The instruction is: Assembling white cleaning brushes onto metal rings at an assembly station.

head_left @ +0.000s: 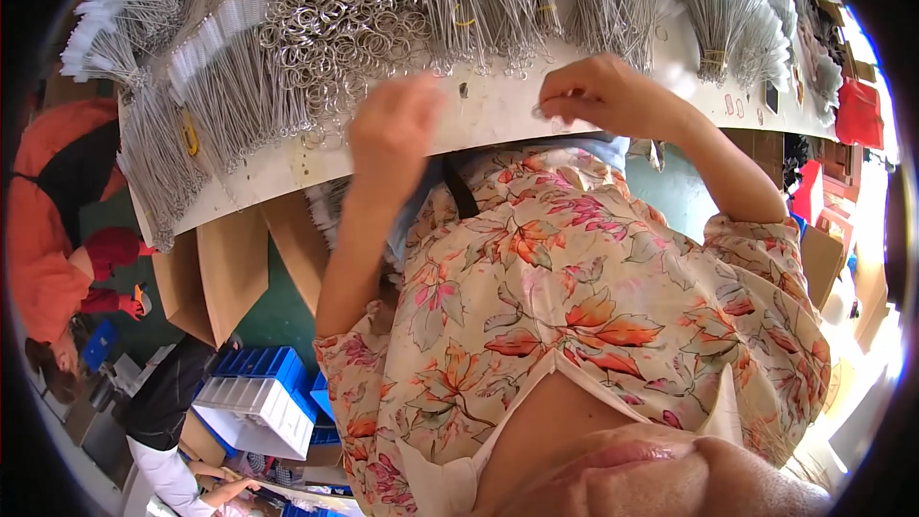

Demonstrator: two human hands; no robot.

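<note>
My right hand point(603, 96) is closed in a pinch over the near edge of the worktable point(493, 105). A small wire loop point(537, 112) shows at its fingertips, and a blurred white bristle head point(676, 79) shows beyond the hand. They look like the two ends of one wire brush, its shaft hidden by the hand. My left hand point(397, 124) is raised beside the near side of a heap of metal split rings point(345, 14). Motion smears its fingers, so what it holds, if anything, is unclear.
Bundles of wire brushes point(225, 86) with white bristles lie left of the rings, more point(718, 19) to the right. Below the table's left are cardboard boxes point(230, 263) and blue and white crates point(258, 397). A co-worker in orange point(62, 191) bends at far left; a red bag point(860, 113) hangs right.
</note>
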